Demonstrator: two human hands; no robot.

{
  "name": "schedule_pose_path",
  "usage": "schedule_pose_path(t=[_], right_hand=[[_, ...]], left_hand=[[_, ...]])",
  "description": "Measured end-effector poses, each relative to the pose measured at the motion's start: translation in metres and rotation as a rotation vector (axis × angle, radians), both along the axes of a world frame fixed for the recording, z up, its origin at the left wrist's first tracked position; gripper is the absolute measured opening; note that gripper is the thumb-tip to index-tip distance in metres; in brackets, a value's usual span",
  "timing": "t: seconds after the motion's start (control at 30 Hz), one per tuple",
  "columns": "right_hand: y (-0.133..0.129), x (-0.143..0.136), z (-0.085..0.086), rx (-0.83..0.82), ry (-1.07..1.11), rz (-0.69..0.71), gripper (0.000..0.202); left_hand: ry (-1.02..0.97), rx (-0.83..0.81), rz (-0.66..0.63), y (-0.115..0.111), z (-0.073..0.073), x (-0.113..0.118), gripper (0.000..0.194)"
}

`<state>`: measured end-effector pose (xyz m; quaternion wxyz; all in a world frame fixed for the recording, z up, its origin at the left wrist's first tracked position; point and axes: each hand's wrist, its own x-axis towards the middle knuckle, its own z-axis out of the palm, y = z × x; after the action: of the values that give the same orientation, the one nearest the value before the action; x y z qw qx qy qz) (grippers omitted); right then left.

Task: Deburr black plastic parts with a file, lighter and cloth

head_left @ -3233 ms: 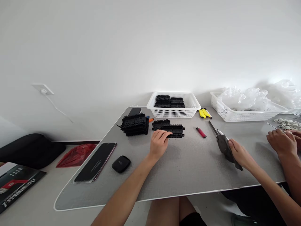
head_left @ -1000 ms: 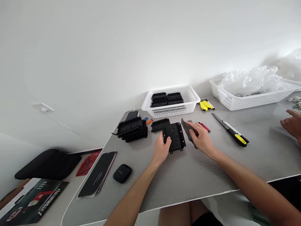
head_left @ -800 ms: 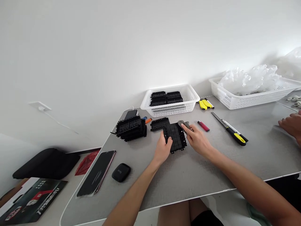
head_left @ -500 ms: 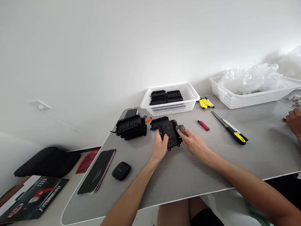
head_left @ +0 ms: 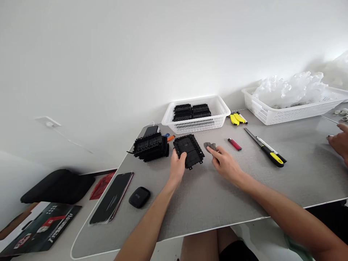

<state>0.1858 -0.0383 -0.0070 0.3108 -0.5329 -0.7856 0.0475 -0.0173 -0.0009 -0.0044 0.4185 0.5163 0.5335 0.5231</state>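
Observation:
My left hand [head_left: 178,165] grips a black plastic panel [head_left: 188,150] by its lower left edge, thumb on top. The panel is flat, with toothed sides and small tabs at its lower edge. A little to its right, my right hand [head_left: 227,165] is closed on a crumpled grey cloth [head_left: 210,146], held apart from the panel. A stack of similar black panels [head_left: 149,146] lies to the left of my left hand.
A white basket [head_left: 201,125] behind holds more black panels. Rightward lie a red lighter [head_left: 234,144], a file with a yellow-black handle [head_left: 272,158] and yellow-handled tools [head_left: 237,119]. A phone [head_left: 111,198] and black case [head_left: 139,197] lie left. Another person's hand [head_left: 339,143] is far right.
The held panel has shifted left and now hides the dark panel seen behind it before. My right hand with the cloth has come away from the panel's right edge.

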Motion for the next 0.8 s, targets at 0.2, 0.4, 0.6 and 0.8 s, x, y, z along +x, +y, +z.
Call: schedule_pose_path(t=[0.2, 0.4, 0.6, 0.8], right_hand=[[0.000, -0.004, -0.007, -0.037, 0.026, 0.127, 0.048], [0.002, 0.001, -0.005, -0.045, 0.068, 0.130, 0.045], [0.004, 0.004, 0.002, 0.121, 0.083, -0.072, 0.048], [0.001, -0.002, 0.004, 0.127, -0.129, -0.009, 0.051]], left_hand=[[-0.408, -0.284, -0.098, -0.006, 0.009, 0.013, 0.052], [-0.592, -0.276, -0.282, -0.011, 0.024, 0.015, 0.066], [-0.456, -0.291, -0.359, -0.018, 0.010, 0.018, 0.071], [-0.324, -0.252, -0.399, -0.022, -0.009, 0.027, 0.065]])
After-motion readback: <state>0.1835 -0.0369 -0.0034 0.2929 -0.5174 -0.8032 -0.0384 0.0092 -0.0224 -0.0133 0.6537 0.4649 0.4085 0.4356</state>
